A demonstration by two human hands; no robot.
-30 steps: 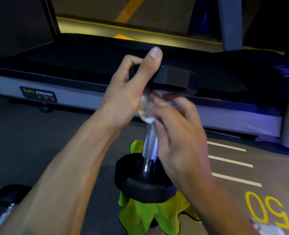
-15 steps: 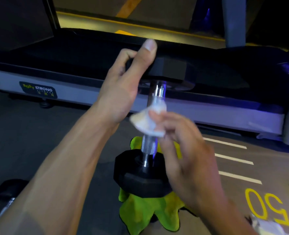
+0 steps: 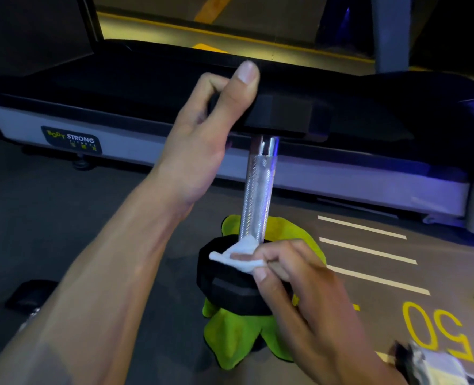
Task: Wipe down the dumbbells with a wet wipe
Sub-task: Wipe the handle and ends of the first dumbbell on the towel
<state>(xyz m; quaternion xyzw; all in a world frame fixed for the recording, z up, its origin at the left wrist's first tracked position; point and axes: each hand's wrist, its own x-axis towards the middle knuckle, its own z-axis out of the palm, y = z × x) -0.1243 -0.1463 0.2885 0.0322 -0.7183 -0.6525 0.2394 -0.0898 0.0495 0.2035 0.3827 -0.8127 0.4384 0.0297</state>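
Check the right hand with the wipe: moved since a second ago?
Yes. The right hand with the wet wipe slid down the dumbbell handle, from just under the top head to the bottom head.

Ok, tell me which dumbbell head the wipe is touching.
The lower head, resting on the green cloth: the right hand presses the wipe there. The left hand grips the upper head.

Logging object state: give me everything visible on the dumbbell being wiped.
The dumbbell stands upright on a green cloth. It has black angular heads and a knurled, shiny metal handle. The left hand grips the top head. The right hand pinches a white wet wipe against the handle's base at the lower head.
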